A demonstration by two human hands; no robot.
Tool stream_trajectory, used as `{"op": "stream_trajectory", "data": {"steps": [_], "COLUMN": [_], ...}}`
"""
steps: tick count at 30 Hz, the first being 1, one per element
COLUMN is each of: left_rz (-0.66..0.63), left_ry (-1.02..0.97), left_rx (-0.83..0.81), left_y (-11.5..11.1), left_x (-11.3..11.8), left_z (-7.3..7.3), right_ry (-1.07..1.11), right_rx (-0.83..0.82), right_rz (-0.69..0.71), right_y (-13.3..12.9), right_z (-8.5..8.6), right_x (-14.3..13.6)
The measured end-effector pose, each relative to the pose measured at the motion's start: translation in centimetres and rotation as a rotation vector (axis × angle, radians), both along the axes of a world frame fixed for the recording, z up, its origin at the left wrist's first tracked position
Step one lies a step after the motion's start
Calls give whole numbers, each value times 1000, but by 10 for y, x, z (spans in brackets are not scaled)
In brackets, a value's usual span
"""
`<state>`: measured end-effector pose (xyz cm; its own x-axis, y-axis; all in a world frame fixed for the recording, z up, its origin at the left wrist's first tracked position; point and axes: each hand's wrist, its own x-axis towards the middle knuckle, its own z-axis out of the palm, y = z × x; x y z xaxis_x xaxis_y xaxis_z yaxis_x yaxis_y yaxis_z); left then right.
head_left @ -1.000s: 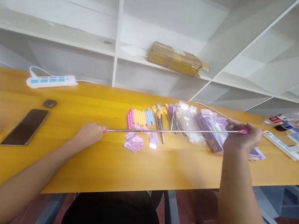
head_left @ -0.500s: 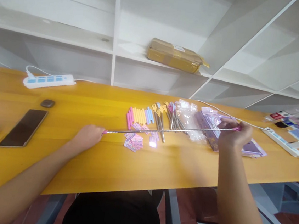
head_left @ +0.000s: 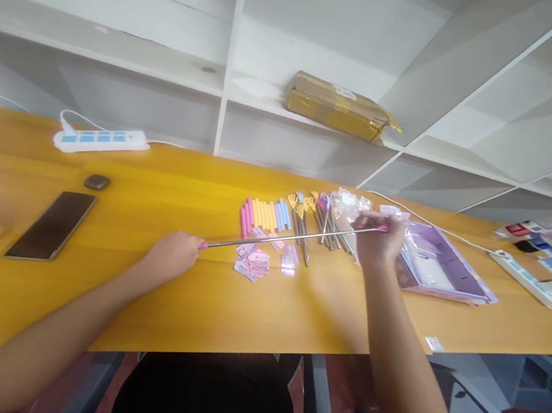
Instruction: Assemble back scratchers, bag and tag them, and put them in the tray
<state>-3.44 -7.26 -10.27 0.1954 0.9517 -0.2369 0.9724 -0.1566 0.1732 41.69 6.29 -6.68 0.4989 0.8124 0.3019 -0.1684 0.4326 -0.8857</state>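
A telescopic back scratcher [head_left: 272, 238] stretches nearly level above the table, with a thin metal rod and pink ends. My left hand [head_left: 174, 258] is closed around its left pink end. My right hand [head_left: 379, 240] is closed on the other end, where a bit of pink shows between the fingers. Behind the rod lie more back scratchers [head_left: 326, 222] with yellow, blue and pink hand-shaped heads. Pink, yellow and blue tubes [head_left: 265, 215] lie in a row beside them. Small printed cards [head_left: 253, 261] are scattered below the rod.
Clear plastic bags [head_left: 350, 204] lie behind my right hand, next to an open purple box [head_left: 452, 264]. A phone [head_left: 51, 226], a small dark case [head_left: 96, 182] and a power strip [head_left: 103, 140] are at left. Another power strip [head_left: 527, 279] lies at right. A taped parcel [head_left: 338, 106] rests on the shelf.
My right hand has moved left toward my left hand, and the back scratcher's rod is shorter. The purple box is now less covered by my hand. The view has shifted slightly.
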Motion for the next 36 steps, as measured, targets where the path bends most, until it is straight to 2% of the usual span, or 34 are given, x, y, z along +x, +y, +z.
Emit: {"op": "stream_trajectory", "data": {"steps": [3,5,10,13,16,25,29,33,36], "left_rz": [-1,-4,16,3,-17,-63,-63,-55,-18], "left_ry": [-39,-69,-136,-178,-201,-153,-159,-393,-646], "left_rx": [-22,-41,-68,-72,-59,-5,24,-13,-125], "left_y": [-6,-10,-15,-16,-15,-10,-12,-12,-12], "left_x": [11,17,23,21,18,17,15,13,11], "left_z": [-2,-2,-7,-12,-15,-18,-15,-10,-14], "right_ry": [-69,-128,-274,-281,-294,-289,-252,-135,-93], "right_rx": [-82,-91,-117,-170,-189,-169,-157,-203,-270], "right_rz": [194,298,521,693,723,790,796,859,976], "right_y": [-1,-13,-77,-109,-118,-108,-104,-96,-86], "right_z": [-11,-18,-44,-59,-66,-69,-73,-78,-71], "right_x": [-62,-113,-238,-278,-283,-269,-268,-266,-262]}}
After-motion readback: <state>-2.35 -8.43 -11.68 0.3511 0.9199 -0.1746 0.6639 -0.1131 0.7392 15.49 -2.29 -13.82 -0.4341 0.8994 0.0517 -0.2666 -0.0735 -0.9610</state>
